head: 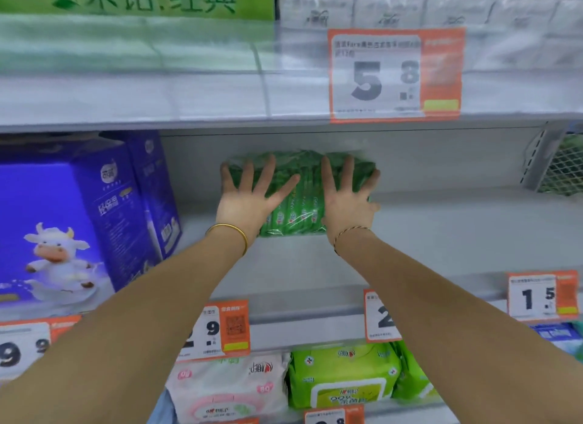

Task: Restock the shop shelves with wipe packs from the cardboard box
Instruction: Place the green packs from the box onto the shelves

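Note:
A green bundle of wipe packs wrapped in clear film stands on the grey middle shelf, back near the rear wall. My left hand lies flat against its left front with fingers spread and straight. My right hand presses its right front the same way, fingers fanned out, the outer ones reaching the bundle's right edge. The cardboard box is out of view.
Blue boxes with a cartoon cow fill the shelf's left part. White tissue packs sit on the shelf above. Pink and green wipe packs lie on the shelf below. Orange price tags line the shelf edges.

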Tool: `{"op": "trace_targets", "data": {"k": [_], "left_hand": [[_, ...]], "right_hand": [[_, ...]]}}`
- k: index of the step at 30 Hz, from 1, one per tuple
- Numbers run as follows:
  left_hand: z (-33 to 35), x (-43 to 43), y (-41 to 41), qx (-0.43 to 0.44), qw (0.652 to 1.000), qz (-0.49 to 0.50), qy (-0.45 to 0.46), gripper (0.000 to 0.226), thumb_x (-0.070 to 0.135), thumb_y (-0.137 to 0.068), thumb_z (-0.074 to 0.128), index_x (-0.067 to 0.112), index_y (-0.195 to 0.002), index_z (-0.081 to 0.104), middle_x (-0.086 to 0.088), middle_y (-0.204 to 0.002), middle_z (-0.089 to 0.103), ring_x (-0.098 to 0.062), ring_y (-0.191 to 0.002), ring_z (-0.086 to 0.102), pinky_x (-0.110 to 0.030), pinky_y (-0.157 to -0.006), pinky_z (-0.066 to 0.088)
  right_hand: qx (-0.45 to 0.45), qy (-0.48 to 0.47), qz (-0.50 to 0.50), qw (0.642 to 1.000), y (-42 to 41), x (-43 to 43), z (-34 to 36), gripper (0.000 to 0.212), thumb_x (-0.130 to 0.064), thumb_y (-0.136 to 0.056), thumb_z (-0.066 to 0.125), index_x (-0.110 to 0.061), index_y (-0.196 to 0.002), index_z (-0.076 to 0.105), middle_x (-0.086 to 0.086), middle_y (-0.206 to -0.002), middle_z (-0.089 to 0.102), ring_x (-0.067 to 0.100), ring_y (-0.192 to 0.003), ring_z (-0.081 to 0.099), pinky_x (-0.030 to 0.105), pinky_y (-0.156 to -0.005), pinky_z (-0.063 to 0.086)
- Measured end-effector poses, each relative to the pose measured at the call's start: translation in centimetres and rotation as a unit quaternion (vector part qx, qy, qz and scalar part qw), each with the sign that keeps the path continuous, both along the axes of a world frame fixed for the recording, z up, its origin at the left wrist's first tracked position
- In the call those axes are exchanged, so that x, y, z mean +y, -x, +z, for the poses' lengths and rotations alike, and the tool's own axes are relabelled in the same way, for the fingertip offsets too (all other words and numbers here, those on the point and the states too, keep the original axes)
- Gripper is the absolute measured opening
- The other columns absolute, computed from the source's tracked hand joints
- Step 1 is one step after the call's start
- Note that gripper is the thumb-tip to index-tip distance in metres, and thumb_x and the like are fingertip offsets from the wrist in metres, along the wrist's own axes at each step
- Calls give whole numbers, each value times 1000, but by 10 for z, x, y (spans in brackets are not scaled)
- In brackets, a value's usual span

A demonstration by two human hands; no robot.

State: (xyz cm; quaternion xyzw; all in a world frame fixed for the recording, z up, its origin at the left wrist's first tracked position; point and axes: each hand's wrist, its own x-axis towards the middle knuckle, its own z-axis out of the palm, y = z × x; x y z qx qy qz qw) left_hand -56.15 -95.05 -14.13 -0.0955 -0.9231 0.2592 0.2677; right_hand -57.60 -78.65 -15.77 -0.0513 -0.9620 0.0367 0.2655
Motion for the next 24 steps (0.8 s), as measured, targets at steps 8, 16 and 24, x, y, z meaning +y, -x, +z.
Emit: {"op": "trace_targets", "data": {"k": [8, 16, 24], "left_hand": [[10, 1, 49, -65, 996, 57, 1, 109, 13, -84, 60, 38, -139, -31, -13, -155, -21, -44, -142, 2, -69, -108, 10], [13, 3, 63, -60, 997, 38, -13, 105, 7, -87, 56, 39, -140, -28, -12, -155, -21, -43, -142, 1, -66, -111, 11], [9, 5, 74, -39, 999, 23, -16, 106, 4, -85, 57, 38, -141, -27, -11, -156, -18, -42, -142, 4, -65, -112, 13]], "right_hand": [[-123, 12, 23, 992, 51, -5, 19, 118, 15, -77, 54, -37, -139, -31, 0, -152, -33, 49, -141, -7, 35, -77, 53], [-114, 15, 28, 993, 66, -2, 20, 111, 5, -83, 56, -38, -140, -29, 1, -153, -32, 49, -141, -5, 44, -94, 50], [-110, 6, 31, 993, 68, 2, 21, 108, 13, -80, 47, -37, -141, -27, 2, -154, -30, 50, -141, -4, 45, -95, 48]]}}
